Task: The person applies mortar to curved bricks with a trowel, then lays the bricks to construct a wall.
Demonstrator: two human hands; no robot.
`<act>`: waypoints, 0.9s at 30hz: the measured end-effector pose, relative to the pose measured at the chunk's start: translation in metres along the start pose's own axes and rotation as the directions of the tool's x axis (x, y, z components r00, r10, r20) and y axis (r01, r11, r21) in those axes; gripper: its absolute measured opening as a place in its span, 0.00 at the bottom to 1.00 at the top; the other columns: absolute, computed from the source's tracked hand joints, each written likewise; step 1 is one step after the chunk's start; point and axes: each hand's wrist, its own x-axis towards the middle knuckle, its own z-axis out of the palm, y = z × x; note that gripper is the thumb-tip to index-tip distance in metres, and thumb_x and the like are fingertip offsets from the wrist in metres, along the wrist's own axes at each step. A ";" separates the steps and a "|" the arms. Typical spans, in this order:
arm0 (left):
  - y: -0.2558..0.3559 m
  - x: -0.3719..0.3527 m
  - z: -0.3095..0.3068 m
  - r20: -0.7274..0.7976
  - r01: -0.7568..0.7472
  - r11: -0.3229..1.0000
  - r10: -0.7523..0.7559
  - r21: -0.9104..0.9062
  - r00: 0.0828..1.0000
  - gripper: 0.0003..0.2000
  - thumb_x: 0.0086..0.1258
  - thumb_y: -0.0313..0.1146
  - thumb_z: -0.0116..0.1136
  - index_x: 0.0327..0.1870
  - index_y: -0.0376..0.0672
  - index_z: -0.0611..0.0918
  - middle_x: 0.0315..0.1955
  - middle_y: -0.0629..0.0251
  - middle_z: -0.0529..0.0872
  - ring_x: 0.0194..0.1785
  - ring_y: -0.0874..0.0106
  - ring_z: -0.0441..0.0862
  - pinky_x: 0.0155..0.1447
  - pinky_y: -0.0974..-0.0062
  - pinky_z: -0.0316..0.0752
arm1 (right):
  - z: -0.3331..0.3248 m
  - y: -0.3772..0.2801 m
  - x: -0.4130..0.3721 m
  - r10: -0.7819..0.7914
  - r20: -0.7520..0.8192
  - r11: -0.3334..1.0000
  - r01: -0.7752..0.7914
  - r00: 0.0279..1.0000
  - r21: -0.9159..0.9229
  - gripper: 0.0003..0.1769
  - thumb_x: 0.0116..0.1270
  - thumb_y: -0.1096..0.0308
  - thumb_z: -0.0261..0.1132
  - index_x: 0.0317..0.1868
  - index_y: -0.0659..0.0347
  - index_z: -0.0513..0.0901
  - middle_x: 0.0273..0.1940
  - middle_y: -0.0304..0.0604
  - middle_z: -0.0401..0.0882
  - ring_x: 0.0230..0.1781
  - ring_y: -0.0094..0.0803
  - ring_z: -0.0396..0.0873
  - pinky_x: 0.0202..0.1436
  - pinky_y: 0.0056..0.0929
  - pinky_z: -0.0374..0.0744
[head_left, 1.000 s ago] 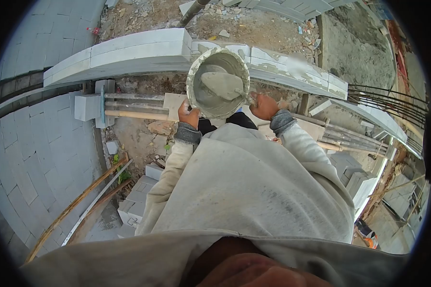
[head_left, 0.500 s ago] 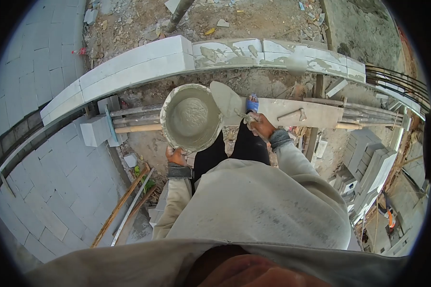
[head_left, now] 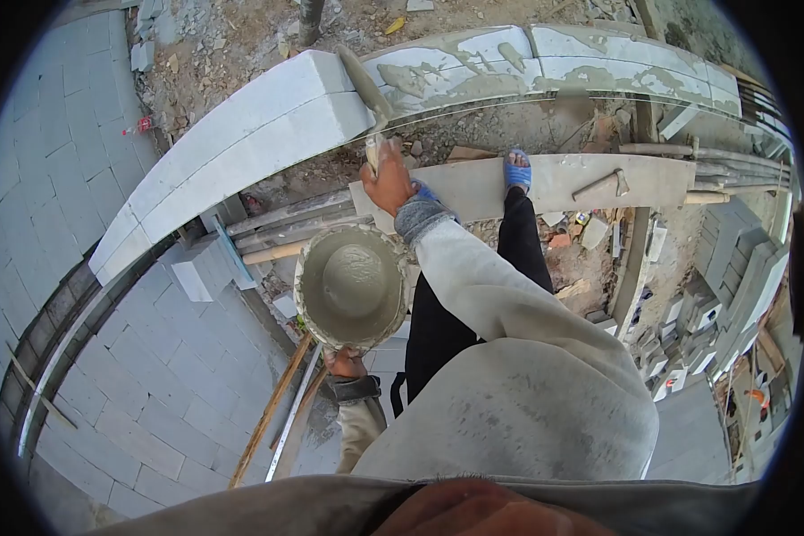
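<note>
My left grip [head_left: 344, 363], on the near side of a mortar bucket [head_left: 309, 313]. My right grip [head_left: 387, 179], closed round a trowel [head_left: 364, 85], its blade at the end of the raised white blocks [head_left: 241, 152]. One hatchet [head_left: 603, 185], lying on a board [head_left: 661, 179]; one blue sandal [head_left: 517, 173], worn, there too.

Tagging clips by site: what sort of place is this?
Likely a building site: a partly raised block wall, a bucket of wet mortar, and stacked blocks beside rubble-strewn ground.
</note>
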 end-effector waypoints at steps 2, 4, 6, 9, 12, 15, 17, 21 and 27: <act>0.002 -0.005 0.008 -0.046 0.008 1.000 -0.009 -0.009 0.999 0.25 0.45 0.17 0.47 0.49 0.40 0.80 0.34 0.68 0.84 0.32 0.74 0.80 0.31 0.79 0.73 | 0.001 -0.019 -0.014 -0.034 -0.001 0.999 0.034 0.999 0.041 0.33 0.63 0.67 0.63 0.63 0.80 0.64 0.58 0.73 0.68 0.59 0.65 0.70 0.62 0.48 0.72; 0.004 -0.009 0.016 -0.087 0.011 1.000 -0.013 -0.017 0.996 0.26 0.44 0.17 0.47 0.49 0.41 0.81 0.35 0.67 0.84 0.32 0.73 0.80 0.32 0.78 0.74 | -0.017 -0.047 -0.027 0.029 0.111 0.976 -0.052 0.993 0.213 0.35 0.64 0.67 0.63 0.66 0.80 0.61 0.59 0.72 0.65 0.60 0.67 0.68 0.64 0.48 0.70; -0.015 0.001 -0.014 0.013 0.063 0.998 -0.063 -0.015 0.998 0.32 0.45 0.18 0.46 0.58 0.42 0.76 0.43 0.62 0.83 0.40 0.66 0.83 0.38 0.67 0.81 | -0.006 -0.034 -0.052 -0.088 0.038 0.992 0.085 0.995 0.090 0.35 0.65 0.68 0.63 0.67 0.79 0.60 0.57 0.71 0.65 0.58 0.66 0.68 0.64 0.48 0.70; -0.032 0.010 -0.024 0.043 0.060 0.998 -0.060 0.005 0.997 0.35 0.45 0.18 0.45 0.64 0.43 0.73 0.48 0.60 0.83 0.44 0.61 0.84 0.42 0.61 0.85 | -0.012 -0.022 -0.068 -0.132 0.006 0.977 0.129 0.991 0.167 0.35 0.66 0.69 0.63 0.68 0.76 0.60 0.56 0.68 0.66 0.57 0.65 0.68 0.63 0.48 0.70; -0.042 0.011 -0.031 0.094 0.055 0.998 -0.054 -0.015 0.994 0.36 0.45 0.18 0.46 0.65 0.45 0.73 0.49 0.60 0.83 0.46 0.60 0.84 0.43 0.59 0.85 | -0.004 -0.022 -0.068 -0.050 -0.029 0.972 0.055 0.998 0.230 0.34 0.66 0.69 0.65 0.67 0.75 0.62 0.56 0.65 0.65 0.57 0.63 0.68 0.62 0.48 0.71; -0.047 0.010 -0.020 0.107 0.049 0.998 -0.044 -0.041 0.993 0.37 0.46 0.18 0.47 0.66 0.46 0.72 0.51 0.59 0.83 0.47 0.59 0.84 0.44 0.57 0.85 | 0.008 -0.037 -0.062 -0.069 -0.070 0.965 0.084 0.995 0.247 0.34 0.66 0.69 0.66 0.66 0.75 0.63 0.56 0.65 0.65 0.57 0.62 0.69 0.61 0.46 0.71; -0.047 0.009 -0.019 0.095 0.046 0.998 -0.041 -0.051 0.995 0.37 0.46 0.17 0.48 0.66 0.45 0.72 0.51 0.58 0.83 0.49 0.58 0.84 0.46 0.55 0.85 | 0.011 -0.040 -0.069 -0.090 -0.068 0.959 0.104 0.994 0.262 0.33 0.66 0.69 0.66 0.66 0.75 0.63 0.56 0.64 0.65 0.56 0.61 0.70 0.60 0.45 0.72; -0.062 0.019 -0.033 0.122 0.068 0.995 -0.058 -0.073 0.991 0.35 0.45 0.16 0.48 0.63 0.41 0.73 0.52 0.57 0.82 0.52 0.57 0.83 0.51 0.53 0.83 | -0.007 -0.031 -0.122 -0.120 0.014 0.953 0.111 0.993 0.280 0.33 0.66 0.69 0.67 0.65 0.76 0.64 0.54 0.63 0.66 0.53 0.59 0.72 0.58 0.44 0.74; -0.064 0.017 -0.028 0.067 0.012 0.999 -0.010 -0.032 0.998 0.33 0.44 0.16 0.48 0.60 0.37 0.75 0.51 0.57 0.83 0.50 0.58 0.83 0.54 0.57 0.82 | -0.023 -0.011 -0.111 0.001 0.017 0.969 -0.005 1.000 0.246 0.33 0.66 0.70 0.66 0.65 0.78 0.63 0.53 0.63 0.66 0.52 0.60 0.71 0.58 0.46 0.73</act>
